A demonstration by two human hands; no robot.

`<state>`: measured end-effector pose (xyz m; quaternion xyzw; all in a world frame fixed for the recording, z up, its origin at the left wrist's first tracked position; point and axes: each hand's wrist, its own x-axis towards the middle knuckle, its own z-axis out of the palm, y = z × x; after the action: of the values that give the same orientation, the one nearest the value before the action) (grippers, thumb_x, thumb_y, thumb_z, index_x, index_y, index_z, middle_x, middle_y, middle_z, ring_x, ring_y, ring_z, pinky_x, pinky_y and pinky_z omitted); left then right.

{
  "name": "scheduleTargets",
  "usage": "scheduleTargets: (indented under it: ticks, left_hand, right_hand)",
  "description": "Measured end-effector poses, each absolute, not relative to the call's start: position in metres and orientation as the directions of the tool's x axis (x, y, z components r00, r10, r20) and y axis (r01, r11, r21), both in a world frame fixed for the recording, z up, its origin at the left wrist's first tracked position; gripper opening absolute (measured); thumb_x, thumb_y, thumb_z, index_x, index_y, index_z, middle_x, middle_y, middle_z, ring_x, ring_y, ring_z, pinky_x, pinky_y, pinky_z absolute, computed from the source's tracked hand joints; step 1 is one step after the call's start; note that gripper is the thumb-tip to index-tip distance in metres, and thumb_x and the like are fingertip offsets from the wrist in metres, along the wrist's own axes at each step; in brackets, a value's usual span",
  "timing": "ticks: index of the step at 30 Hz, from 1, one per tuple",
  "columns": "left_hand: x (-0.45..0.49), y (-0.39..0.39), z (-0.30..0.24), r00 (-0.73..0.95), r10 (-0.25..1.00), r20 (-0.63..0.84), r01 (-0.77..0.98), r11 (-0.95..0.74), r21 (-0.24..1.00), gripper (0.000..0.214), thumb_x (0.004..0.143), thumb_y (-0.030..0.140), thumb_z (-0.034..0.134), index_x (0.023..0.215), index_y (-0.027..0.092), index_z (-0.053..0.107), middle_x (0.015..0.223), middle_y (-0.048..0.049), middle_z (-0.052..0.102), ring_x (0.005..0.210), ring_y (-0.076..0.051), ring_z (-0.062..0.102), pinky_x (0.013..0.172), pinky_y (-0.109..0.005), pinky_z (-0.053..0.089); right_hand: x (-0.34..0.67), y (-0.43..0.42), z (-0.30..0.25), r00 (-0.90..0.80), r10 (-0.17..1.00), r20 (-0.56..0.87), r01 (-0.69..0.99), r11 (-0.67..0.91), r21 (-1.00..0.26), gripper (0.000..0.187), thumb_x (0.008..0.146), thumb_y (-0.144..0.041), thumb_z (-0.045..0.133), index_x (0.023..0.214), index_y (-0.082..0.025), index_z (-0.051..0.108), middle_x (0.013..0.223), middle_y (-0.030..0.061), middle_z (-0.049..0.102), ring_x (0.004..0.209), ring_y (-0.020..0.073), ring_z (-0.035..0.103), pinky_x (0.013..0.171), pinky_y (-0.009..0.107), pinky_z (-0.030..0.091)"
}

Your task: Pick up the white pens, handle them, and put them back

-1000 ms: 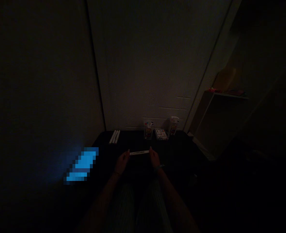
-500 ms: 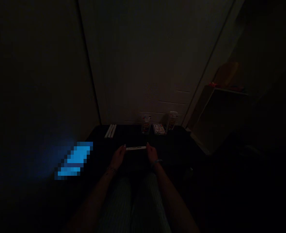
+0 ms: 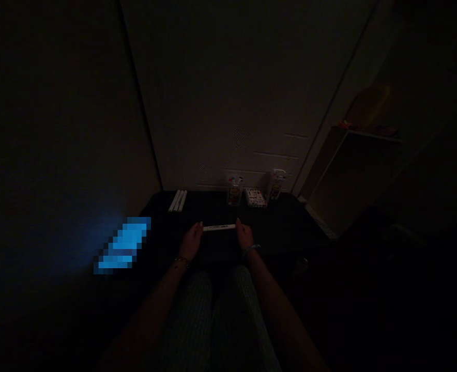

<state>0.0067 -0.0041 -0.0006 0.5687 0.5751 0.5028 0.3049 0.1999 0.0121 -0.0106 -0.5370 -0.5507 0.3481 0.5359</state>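
Your view tipped slightly down; your left hand (image 3: 192,242) and right hand (image 3: 244,235) still held the white marker (image 3: 219,227) by its ends, each in a narrow grip.

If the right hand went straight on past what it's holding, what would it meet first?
The right hand points past the white stick it pinches, toward the upright printed packet at the far edge of the table, likely the first thing met; dim light makes depth uncertain.

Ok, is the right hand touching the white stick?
Touching: the head view shows the end of the white stick meeting the fingers of the right hand with no gap, though the light is dim.
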Motion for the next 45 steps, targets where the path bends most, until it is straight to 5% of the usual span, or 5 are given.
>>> scheduleTargets:
  ticks: [10,29,45]
  left_hand:
    - [0.008,-0.005,0.002,-0.179,0.956,0.231,0.354,-0.157,0.922,0.048,0.077,0.052,0.041,0.099,0.014,0.059,0.099,-0.0088,0.063,0.094,-0.021,0.055,0.084,-0.03,0.04]
    - [0.006,-0.007,0.004,-0.242,0.933,0.265,0.412,-0.148,0.899,0.045,0.077,0.055,0.037,0.064,0.016,0.056,0.056,0.0006,0.055,0.057,-0.013,0.046,0.056,-0.023,0.033]
    - [0.003,-0.004,0.004,-0.253,0.936,0.245,0.354,-0.146,0.924,0.044,0.077,0.056,0.038,0.057,0.018,0.05,0.053,0.0031,0.046,0.055,-0.011,0.041,0.052,-0.022,0.03]
  right_hand:
    - [0.202,0.012,-0.009,0.158,0.961,0.227,0.271,0.179,-0.946,0.051,0.078,-0.06,0.03,0.052,-0.017,0.039,0.051,-0.0033,0.033,0.051,0.0084,0.029,0.045,0.021,0.02]
    - [0.196,0.006,-0.002,0.063,0.958,0.28,0.282,0.252,-0.926,0.05,0.078,-0.061,0.03,0.058,-0.017,0.047,0.054,-0.0036,0.038,0.054,0.0093,0.032,0.049,0.021,0.025]
    - [0.194,0.005,0.001,0.013,0.95,0.312,0.212,0.302,-0.929,0.047,0.079,-0.059,0.033,0.062,-0.018,0.048,0.057,-0.0036,0.042,0.055,0.0094,0.035,0.051,0.02,0.028]
